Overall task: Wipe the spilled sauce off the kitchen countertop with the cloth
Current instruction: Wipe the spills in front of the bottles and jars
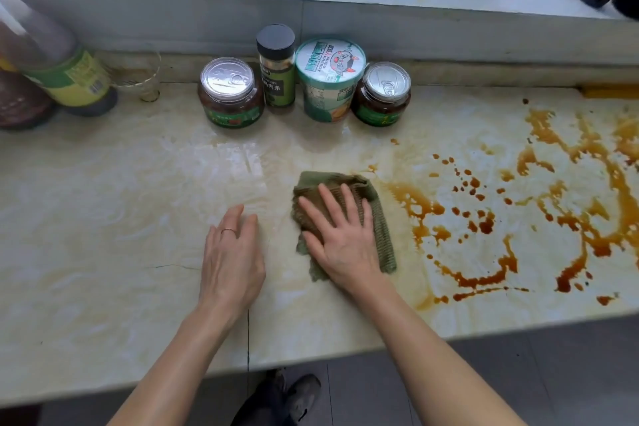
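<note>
Head view, looking down: a crumpled green ribbed cloth point(382, 235) lies near the middle of the pale marble countertop point(103, 218), its right edge just beside the spilled sauce point(423, 206) (brown streaks and drops spreading to the right). The right hand point(340, 235) presses flat on the cloth, fingers straight and spread. The left hand point(231, 252) rests beside it on bare stone, fingers relaxed, holding nothing. Along the back wall stand a jar point(230, 93), a spice bottle point(276, 69), a paper cup point(330, 79) and a second jar point(383, 93).
</note>
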A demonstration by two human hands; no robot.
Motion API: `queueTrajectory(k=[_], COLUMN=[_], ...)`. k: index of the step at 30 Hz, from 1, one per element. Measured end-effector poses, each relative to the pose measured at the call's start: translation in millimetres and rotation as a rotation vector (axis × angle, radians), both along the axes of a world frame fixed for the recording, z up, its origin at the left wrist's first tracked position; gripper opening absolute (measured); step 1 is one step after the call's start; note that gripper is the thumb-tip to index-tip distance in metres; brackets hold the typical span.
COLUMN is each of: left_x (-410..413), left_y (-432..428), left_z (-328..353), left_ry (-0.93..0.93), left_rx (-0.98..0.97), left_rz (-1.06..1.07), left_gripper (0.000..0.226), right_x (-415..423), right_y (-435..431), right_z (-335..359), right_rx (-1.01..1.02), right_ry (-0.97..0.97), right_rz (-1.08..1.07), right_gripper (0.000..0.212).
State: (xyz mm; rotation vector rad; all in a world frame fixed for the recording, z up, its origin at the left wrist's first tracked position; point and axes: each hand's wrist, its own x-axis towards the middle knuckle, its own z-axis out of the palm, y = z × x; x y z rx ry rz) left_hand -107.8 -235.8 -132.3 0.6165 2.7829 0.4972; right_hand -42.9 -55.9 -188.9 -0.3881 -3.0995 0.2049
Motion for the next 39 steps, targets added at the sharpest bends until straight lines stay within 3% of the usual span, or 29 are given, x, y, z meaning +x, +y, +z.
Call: queueTrajectory(k=[5,11,13,18,23,30,35,39], left_x=[-8,-12,-15,-24,-33,-38,-37,-37], left_y=[7,31,40,49,59,62,65,65], left_z=[3,4,4,12,4,4,-7,-11], left_ry=[-0.019,-0.052,-0.054,-0.142,-0.149,-0.164,-0.059,-0.013], left_rx=[0.055,0.087,0.092,0.191,0.143,0.171,0.075,0.038], left_rz=[-0.001,-0.061,-0.072,-0.024,-0.093,-0.064,-0.116,-0.118], left_gripper=[0.050,0.047,0.042,0.043,0.052,0.053,0.057,0.058], right_x=[8,-10,-19,-18,-35,-31,-60,-92], right_y=[33,-12,12,30,11,61,23,59], right_z=[0,2,1,3,3,6,11,12], right_rx=[0.003,-0.017,-0.017,-0.014,-0.012,-0.010,-0.057,-0.012], right_ry=[0.024,0.062,0.050,0.085,0.114,0.113,0.092,0.062], right_rz=[-0.384,-0.107,-0.141,-0.453,-0.222,-0.512,-0.289,-0.324], right_gripper=[0.063,0.057,0.056,0.056,0.050,0.054,0.046,0.048])
